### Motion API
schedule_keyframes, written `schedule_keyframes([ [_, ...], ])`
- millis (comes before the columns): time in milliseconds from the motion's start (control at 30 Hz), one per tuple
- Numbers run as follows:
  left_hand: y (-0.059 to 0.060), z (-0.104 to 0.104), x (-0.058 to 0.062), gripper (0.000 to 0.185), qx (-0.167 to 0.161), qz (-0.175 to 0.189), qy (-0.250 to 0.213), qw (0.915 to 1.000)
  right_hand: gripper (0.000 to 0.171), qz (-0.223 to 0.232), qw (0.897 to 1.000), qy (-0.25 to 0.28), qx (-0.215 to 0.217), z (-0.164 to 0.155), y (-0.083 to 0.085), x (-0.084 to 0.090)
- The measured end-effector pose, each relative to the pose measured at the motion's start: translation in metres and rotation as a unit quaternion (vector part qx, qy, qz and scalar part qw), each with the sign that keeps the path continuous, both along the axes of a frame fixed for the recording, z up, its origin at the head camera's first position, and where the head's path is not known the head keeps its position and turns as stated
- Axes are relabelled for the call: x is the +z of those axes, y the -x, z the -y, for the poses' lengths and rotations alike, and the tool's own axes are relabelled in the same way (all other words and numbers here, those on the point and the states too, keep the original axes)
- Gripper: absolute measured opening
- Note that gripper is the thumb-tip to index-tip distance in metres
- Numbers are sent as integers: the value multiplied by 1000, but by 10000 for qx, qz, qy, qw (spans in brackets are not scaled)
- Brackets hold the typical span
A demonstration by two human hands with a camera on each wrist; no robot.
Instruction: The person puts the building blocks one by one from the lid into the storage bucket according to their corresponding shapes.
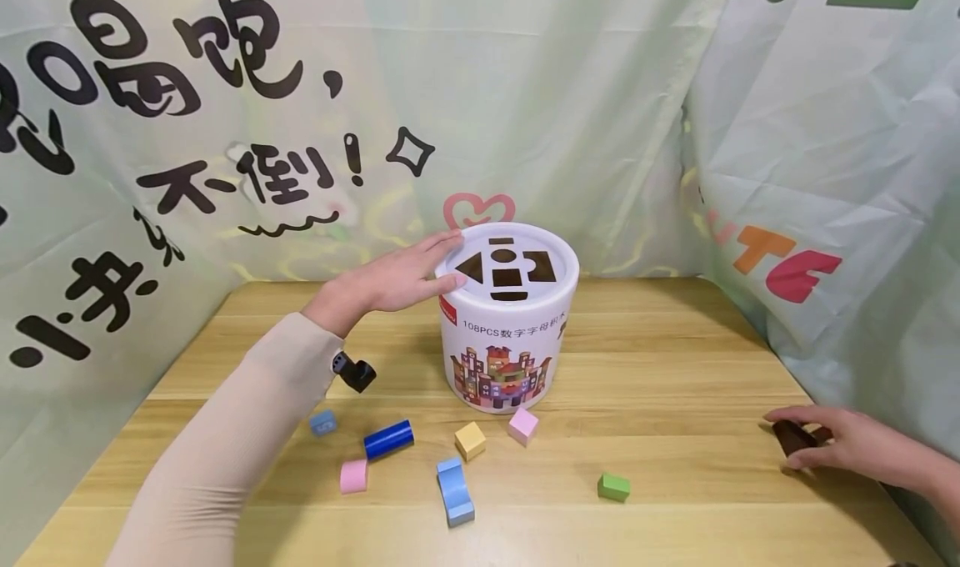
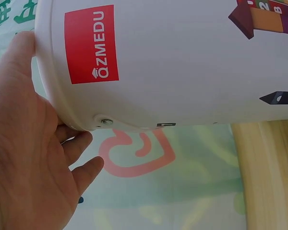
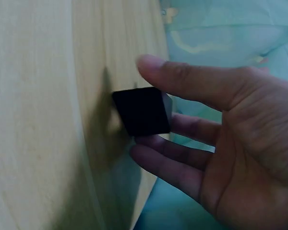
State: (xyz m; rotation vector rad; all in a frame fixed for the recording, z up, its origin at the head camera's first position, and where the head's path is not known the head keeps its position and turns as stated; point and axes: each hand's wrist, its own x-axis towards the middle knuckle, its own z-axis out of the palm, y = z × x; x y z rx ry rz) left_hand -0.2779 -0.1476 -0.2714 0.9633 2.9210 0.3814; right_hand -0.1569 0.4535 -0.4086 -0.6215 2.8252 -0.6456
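Observation:
A white round bucket (image 1: 506,333) stands at the middle of the wooden table (image 1: 675,358), and its lid (image 1: 558,254) has dark shape cut-outs. My left hand (image 1: 408,277) lies with straight fingers on the lid's left rim. In the left wrist view the same left hand (image 2: 29,158) lies flat against the side of the bucket (image 2: 182,62), by its red label. At the table's right edge my right hand (image 1: 832,446) pinches a dark brown block (image 1: 792,437). The right wrist view shows this block (image 3: 143,111) between thumb and fingers of the right hand (image 3: 230,143).
Loose blocks lie in front of the bucket: a small blue one (image 1: 323,422), a blue cylinder (image 1: 388,439), a pink piece (image 1: 353,475), a yellow cube (image 1: 470,440), a pink cube (image 1: 522,425), a long light-blue piece (image 1: 455,490) and a green one (image 1: 613,487). Printed cloth closes in the back and sides.

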Motion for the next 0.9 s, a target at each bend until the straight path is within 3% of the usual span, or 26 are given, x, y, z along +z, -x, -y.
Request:
schedule_keyframes([
  [200, -1, -1, 1, 85, 10, 8, 11, 10000, 40, 581, 9943, 672, 593, -10, -2, 0],
  [333, -1, -1, 1, 85, 47, 24, 25, 10000, 32, 791, 9952, 467, 339, -4, 0, 2],
  [400, -1, -1, 1, 84, 31, 22, 30, 10000, 31, 710, 9973, 155, 69, 1, 1, 3],
  [500, -1, -1, 2, 85, 4, 18, 30, 10000, 26, 194, 9989, -337, -246, 8, 1, 2],
  [633, 0, 0, 1, 85, 5, 21, 9, 10000, 18, -336, 9961, -601, -547, 16, 0, 3],
  [767, 0, 0, 1, 85, -6, 14, 2, 10000, 14, -340, 9943, -695, -739, 21, 2, 6],
  [900, 0, 0, 1, 84, -13, 5, 8, 10000, 21, -144, 9941, -758, -765, 23, 3, 9],
])
